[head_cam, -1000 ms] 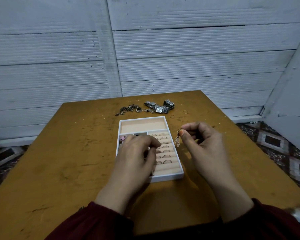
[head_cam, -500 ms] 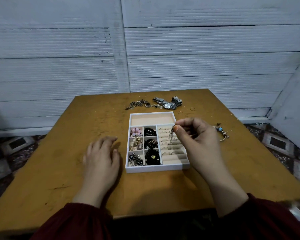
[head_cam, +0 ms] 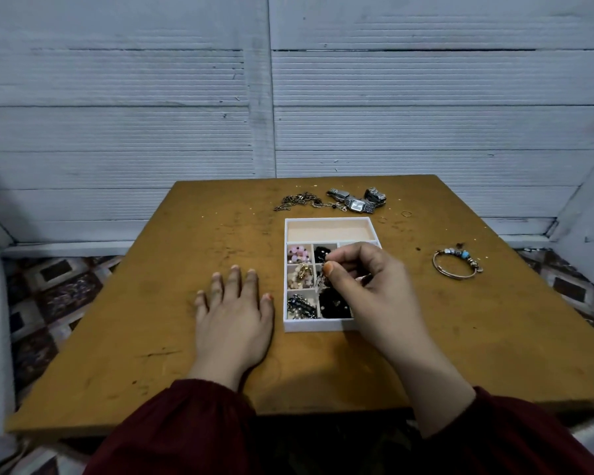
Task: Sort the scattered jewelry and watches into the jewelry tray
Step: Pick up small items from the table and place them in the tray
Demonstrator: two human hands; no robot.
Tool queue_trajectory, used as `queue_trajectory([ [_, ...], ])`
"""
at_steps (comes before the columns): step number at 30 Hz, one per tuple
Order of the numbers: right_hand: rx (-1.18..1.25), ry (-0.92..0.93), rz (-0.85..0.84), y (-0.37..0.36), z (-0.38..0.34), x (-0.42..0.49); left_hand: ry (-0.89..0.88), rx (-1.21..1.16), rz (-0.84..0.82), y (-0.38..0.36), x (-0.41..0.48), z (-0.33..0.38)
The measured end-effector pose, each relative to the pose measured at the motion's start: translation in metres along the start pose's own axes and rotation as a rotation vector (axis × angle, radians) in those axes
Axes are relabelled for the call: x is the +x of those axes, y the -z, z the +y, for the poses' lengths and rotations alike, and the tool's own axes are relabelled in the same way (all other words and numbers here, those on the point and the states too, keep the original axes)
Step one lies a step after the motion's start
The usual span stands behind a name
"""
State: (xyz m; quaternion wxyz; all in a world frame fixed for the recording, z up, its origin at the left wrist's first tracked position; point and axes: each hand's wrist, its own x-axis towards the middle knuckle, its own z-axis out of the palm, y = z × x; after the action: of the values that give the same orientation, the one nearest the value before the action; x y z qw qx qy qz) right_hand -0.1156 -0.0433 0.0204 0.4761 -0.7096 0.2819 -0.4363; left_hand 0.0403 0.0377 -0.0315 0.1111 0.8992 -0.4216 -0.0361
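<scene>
A white jewelry tray [head_cam: 318,326] with peach lining lies mid-table, its small left compartments filled with beads and dark pieces. My right hand [head_cam: 367,289] hovers over the tray's middle compartments and pinches a small dangling silver earring [head_cam: 321,280] between thumb and forefinger. The hand hides the tray's ring slots. My left hand [head_cam: 235,313] lies flat on the table left of the tray, fingers spread, holding nothing. Behind the tray lie a silver watch [head_cam: 357,204], another watch [head_cam: 375,195] and a dark chain [head_cam: 297,201].
A beaded bangle [head_cam: 457,263] lies on the wooden table [head_cam: 151,303] to the right of the tray. Two thin rings [head_cam: 406,213] lie beyond the tray's far right corner. White panelled walls enclose the table behind and at the right.
My left hand left the tray and settled flat on the table. My right hand carried the earring left and down over the tray's middle compartments.
</scene>
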Motion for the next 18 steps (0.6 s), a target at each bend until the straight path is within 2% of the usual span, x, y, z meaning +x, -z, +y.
queue_trajectory([
  [10, -0.166, -0.024, -0.14, -0.013, 0.005, -0.007, -0.008, -0.012, 0.018, -0.001, 0.002, 0.0],
  [18, -0.477, 0.083, -0.175, -0.017, 0.006, -0.009, -0.01, -0.017, 0.024, -0.002, 0.002, -0.001],
])
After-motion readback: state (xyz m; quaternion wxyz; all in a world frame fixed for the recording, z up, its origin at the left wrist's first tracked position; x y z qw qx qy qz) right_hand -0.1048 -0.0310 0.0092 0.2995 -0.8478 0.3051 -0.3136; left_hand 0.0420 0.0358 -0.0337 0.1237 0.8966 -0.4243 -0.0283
